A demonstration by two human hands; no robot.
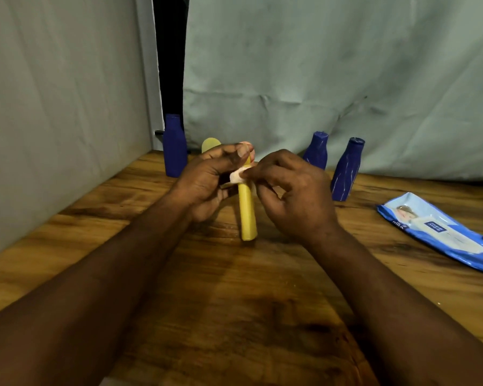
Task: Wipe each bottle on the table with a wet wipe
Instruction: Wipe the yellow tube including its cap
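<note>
The left hand (207,181) grips the yellow bottle (247,215); the right hand (293,190) pinches a wipe (236,176) against it

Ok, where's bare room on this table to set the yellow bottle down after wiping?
The table is bare near you, between the forearms, and between the rightmost blue bottle and the wipes pack. Crowded: the middle, where left hand and right hand wipe the yellow bottle, and the back edge, with the other blue bottles and a second yellow item.

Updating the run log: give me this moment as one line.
left hand: holds yellow bottle | right hand: pinches wet wipe against it | blue bottles: three, standing behind
</note>
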